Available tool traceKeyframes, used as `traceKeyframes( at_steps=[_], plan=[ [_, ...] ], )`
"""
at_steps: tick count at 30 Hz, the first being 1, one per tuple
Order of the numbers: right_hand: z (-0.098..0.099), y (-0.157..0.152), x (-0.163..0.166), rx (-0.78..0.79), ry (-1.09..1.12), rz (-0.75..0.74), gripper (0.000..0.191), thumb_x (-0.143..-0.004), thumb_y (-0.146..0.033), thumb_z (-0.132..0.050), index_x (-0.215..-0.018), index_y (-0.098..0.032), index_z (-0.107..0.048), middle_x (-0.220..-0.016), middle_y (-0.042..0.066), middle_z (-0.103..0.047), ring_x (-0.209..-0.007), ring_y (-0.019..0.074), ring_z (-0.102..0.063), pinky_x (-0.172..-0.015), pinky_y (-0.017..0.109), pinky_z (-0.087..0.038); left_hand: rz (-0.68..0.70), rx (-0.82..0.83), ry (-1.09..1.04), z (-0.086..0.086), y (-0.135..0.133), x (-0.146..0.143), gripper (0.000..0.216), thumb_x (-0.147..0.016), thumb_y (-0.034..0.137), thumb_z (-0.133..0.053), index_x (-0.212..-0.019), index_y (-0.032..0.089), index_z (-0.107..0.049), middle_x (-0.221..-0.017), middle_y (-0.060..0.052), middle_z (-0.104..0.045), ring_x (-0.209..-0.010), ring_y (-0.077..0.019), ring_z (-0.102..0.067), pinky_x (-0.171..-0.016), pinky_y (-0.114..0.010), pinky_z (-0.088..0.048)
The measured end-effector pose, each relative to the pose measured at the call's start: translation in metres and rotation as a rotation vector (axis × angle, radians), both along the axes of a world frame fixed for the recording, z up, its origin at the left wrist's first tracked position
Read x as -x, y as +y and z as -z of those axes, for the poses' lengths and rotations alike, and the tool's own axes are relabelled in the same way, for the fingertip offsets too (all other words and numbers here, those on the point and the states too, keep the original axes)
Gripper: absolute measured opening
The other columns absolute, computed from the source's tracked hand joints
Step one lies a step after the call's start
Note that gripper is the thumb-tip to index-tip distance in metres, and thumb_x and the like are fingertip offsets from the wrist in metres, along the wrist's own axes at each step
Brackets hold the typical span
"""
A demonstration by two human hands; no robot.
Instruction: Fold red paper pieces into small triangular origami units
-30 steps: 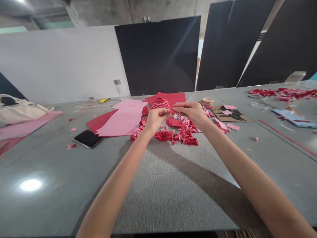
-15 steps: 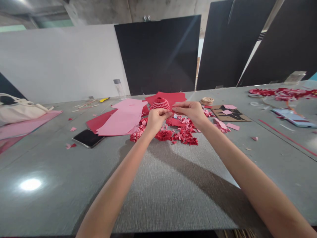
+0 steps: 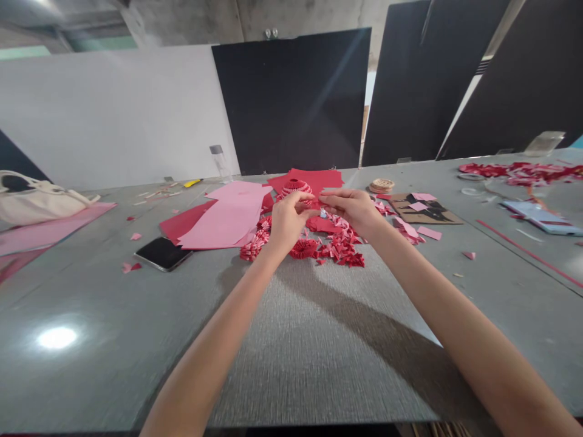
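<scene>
Centre frame: left hand point(image 3: 286, 223) and right hand point(image 3: 354, 209) pinch a small folded paper piece point(image 3: 314, 204) between closed fingers, held above the red heap point(image 3: 339, 246), seemingly for fine handling.

No writing, label or number can be read anywhere.

Worn at head height, facing forward and down the table point(image 3: 91, 315), left hand point(image 3: 285, 221) and right hand point(image 3: 353, 209) at arm's length mid-frame.
</scene>
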State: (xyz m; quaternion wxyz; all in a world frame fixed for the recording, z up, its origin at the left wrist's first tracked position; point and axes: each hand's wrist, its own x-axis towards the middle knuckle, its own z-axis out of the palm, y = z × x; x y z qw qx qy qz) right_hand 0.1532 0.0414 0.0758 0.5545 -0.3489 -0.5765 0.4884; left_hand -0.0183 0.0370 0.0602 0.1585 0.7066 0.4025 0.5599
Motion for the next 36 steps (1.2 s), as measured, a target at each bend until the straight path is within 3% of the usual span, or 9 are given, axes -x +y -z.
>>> traceKeyframes(
  at_steps=[4,11,20,23,30,36],
  plan=[
    [0.001,0.004,-0.001,0.06,0.034,-0.036,0.017,-0.065,-0.03,-0.081,-0.077,-0.019,-0.078,-0.084,0.006,-0.072,-0.07,0.0125,-0.062,-0.076,0.029,-0.054,0.009,-0.166,0.019,-0.001,-0.003,0.001,0.02,-0.077,0.013,-0.071,-0.094,0.023,-0.069,-0.1,-0.004,-0.072,-0.083,-0.016,-0.067,-0.082,-0.031,-0.053],
    [0.003,0.008,-0.002,0.084,0.066,-0.115,0.01,-0.066,-0.026,-0.081,-0.073,-0.02,-0.076,-0.07,0.0,-0.064,-0.061,0.0085,-0.052,-0.076,0.027,-0.054,0.036,-0.216,0.101,-0.004,-0.007,0.004,0.011,-0.084,0.019,-0.064,-0.081,0.025,-0.071,-0.091,-0.003,-0.072,-0.091,-0.0177,-0.066,-0.086,-0.032,-0.051],
    [0.005,0.006,-0.001,0.093,0.014,-0.108,0.016,-0.067,-0.029,-0.081,-0.079,-0.021,-0.077,-0.092,0.006,-0.073,-0.082,0.0145,-0.066,-0.083,0.03,-0.054,-0.015,-0.327,0.124,-0.002,-0.004,0.004,0.021,-0.084,0.008,-0.057,-0.076,0.023,-0.068,-0.09,-0.002,-0.072,-0.088,-0.0157,-0.064,-0.08,-0.03,-0.051],
    [0.004,0.003,0.001,0.069,0.003,-0.111,0.021,-0.064,-0.03,-0.083,-0.081,-0.019,-0.077,-0.091,0.006,-0.074,-0.084,0.016,-0.067,-0.083,0.03,-0.054,-0.018,-0.28,0.048,-0.002,-0.002,0.002,0.017,-0.078,0.006,-0.062,-0.07,0.02,-0.066,-0.087,-0.003,-0.07,-0.083,-0.0162,-0.064,-0.076,-0.031,-0.052],
    [0.0,-0.001,0.002,0.003,-0.011,-0.084,0.028,-0.061,-0.035,-0.086,-0.081,-0.02,-0.074,-0.084,0.004,-0.073,-0.081,0.0158,-0.067,-0.086,0.033,-0.053,0.05,0.052,-0.173,-0.013,-0.01,-0.001,0.01,-0.072,0.012,-0.07,-0.064,0.018,-0.069,-0.094,-0.007,-0.07,-0.087,-0.019,-0.065,-0.078,-0.034,-0.054],
    [-0.002,-0.005,0.002,-0.015,-0.08,-0.026,0.027,-0.062,-0.032,-0.085,-0.083,-0.019,-0.075,-0.083,0.005,-0.073,-0.078,0.0163,-0.066,-0.079,0.033,-0.053,0.074,0.095,-0.21,-0.014,-0.009,0.002,0.005,-0.07,0.015,-0.071,-0.066,0.018,-0.072,-0.097,-0.008,-0.071,-0.093,-0.02,-0.065,-0.081,-0.033,-0.053]
  ],
)
